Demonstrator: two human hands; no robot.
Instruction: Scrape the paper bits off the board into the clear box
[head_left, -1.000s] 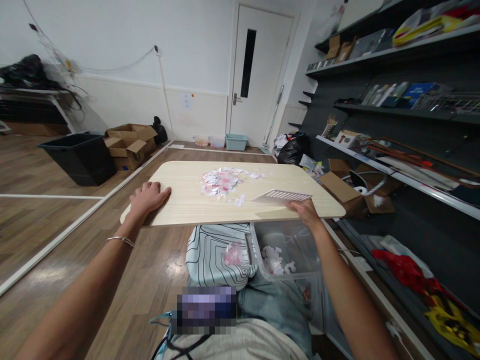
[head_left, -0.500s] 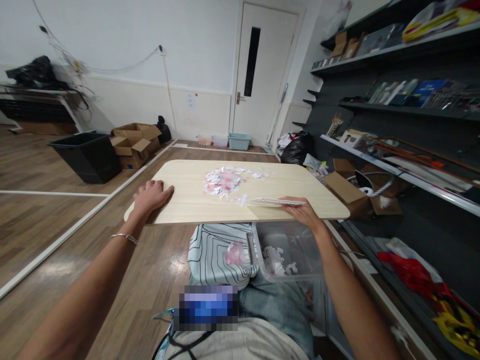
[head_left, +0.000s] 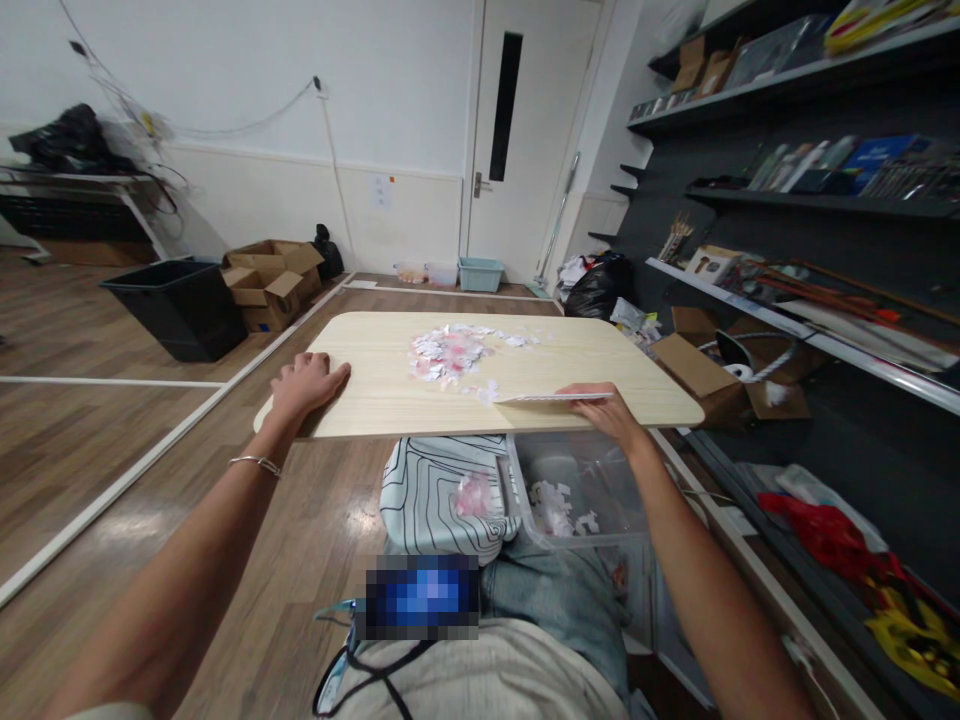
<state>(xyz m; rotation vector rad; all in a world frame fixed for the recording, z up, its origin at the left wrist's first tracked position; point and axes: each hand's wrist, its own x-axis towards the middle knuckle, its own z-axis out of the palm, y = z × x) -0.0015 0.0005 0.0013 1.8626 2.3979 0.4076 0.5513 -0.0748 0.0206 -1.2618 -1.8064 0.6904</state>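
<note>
A light wooden tabletop (head_left: pixel 375 395) lies in front of me with a heap of white and pink paper scraps (head_left: pixel 450 352) near its middle. My left hand (head_left: pixel 304 385) rests on the table's near left corner, fingers curled over the edge. My right hand (head_left: pixel 604 412) grips a flat card (head_left: pixel 551 397), held edge-on just above the table at the near right. Its far end is close to a few loose scraps (head_left: pixel 489 391). Under the table edge a clear plastic bin (head_left: pixel 577 480) holds more scraps, beside a striped cushion (head_left: pixel 435 495).
Dark shelves (head_left: pixel 810 200) full of items line the right wall. Open cardboard boxes (head_left: pixel 720 365) and a black bag (head_left: pixel 596 290) sit at their foot. A black tub (head_left: pixel 176 310) and cardboard boxes (head_left: pixel 270 280) stand on the wood floor at the left. A white door (head_left: pixel 525 140) is behind.
My right hand has tilted the card from lying flat with its striped face showing to edge-on, and slid it left toward the scraps. My left hand has stayed on the table corner.
</note>
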